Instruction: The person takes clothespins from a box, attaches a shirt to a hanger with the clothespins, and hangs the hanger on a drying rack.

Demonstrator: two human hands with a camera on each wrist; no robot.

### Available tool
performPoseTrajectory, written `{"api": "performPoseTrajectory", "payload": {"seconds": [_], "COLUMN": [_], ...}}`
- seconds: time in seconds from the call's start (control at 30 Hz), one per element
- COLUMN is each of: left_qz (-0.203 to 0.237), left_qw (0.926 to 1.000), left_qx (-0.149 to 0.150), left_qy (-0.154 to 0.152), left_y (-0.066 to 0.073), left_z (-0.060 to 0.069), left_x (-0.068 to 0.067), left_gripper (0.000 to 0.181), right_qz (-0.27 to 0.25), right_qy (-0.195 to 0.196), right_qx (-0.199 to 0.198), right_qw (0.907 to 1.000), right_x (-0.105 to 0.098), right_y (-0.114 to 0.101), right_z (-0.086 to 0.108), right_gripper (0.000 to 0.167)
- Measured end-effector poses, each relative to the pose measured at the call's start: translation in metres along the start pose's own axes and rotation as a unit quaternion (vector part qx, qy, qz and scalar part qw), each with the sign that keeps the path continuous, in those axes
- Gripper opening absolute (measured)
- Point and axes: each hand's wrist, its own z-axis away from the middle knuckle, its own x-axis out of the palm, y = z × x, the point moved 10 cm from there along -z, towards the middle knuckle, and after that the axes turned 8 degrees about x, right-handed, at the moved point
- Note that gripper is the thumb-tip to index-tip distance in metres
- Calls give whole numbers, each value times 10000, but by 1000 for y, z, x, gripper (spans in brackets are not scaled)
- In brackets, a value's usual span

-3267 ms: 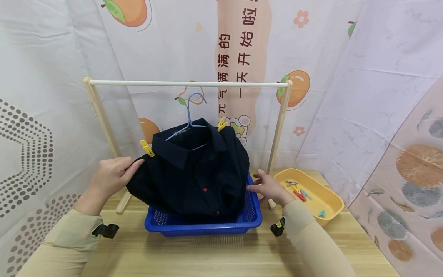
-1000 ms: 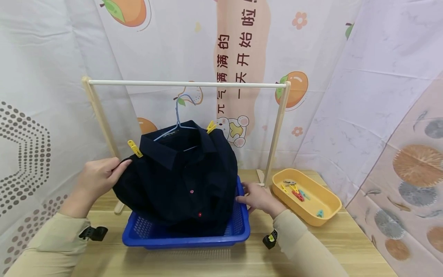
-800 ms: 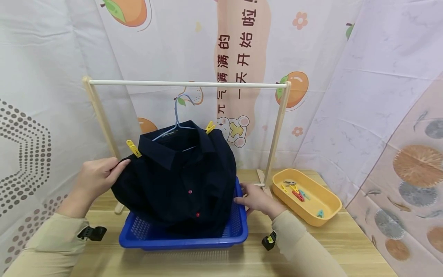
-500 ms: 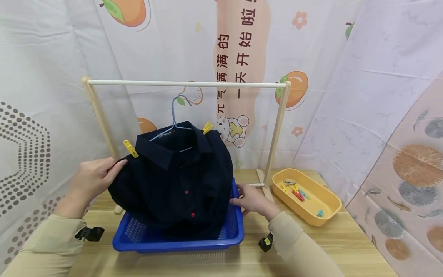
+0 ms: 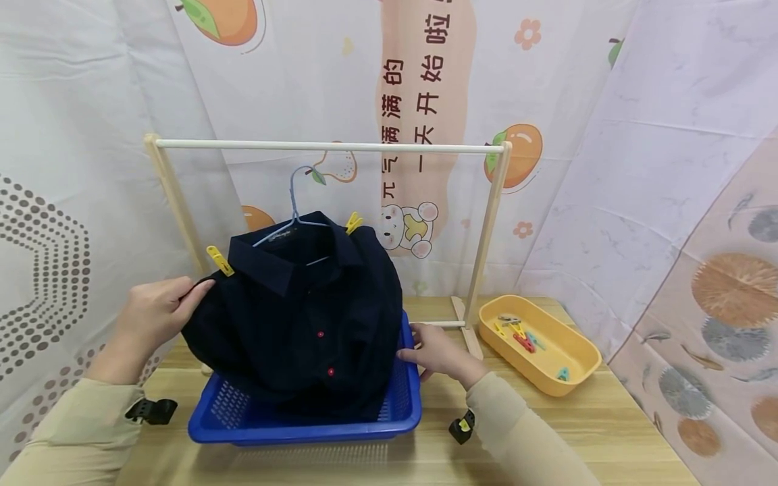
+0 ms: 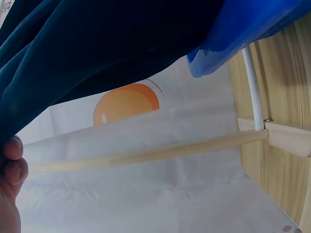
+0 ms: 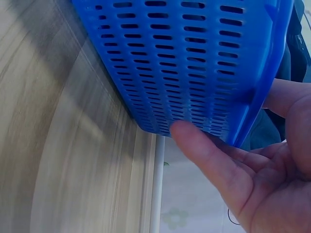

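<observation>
Shirt in basket, both hands engaged. The dark shirt, on a wire hanger w/ a yellow clip at each shoulder, sits bunched in the blue basket on the worktop, in front of the rack; hook appears free of the bar. Handling (est.): shirt soft, limp, prob. light, not fragile; best held at hanger neck or shoulder, where the wire stiffens it; hard tugging could pop a clip. Basket prob. light & fairly stiff, its smooth plastic perhaps slippery; take by rim. Pose: L hand, raised at far end of its forearm, pinches the cloth beside the left clip, thumb on near side. R hand, lower, grasps basket's right rim, thumb inside, fingers outside; R wrist view shows one finger along the perforated wall.
</observation>
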Motion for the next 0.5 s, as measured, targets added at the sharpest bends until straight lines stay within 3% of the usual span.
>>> {"api": "performPoseTrajectory", "payload": {"seconds": [0.5], "left_qz": [-58], "left_qw": [9999], "left_qx": [-115], "left_qy": [-77], "left_y": [-8], "left_z": [7], "left_x": [-1], "left_gripper": [58], "right_qz": [209], "right_qy": [-44], "right_qx": [0], "right_qw": [9998], "right_x": [5], "right_y": [-2], "right_z": [-5], "right_gripper": [69]}}
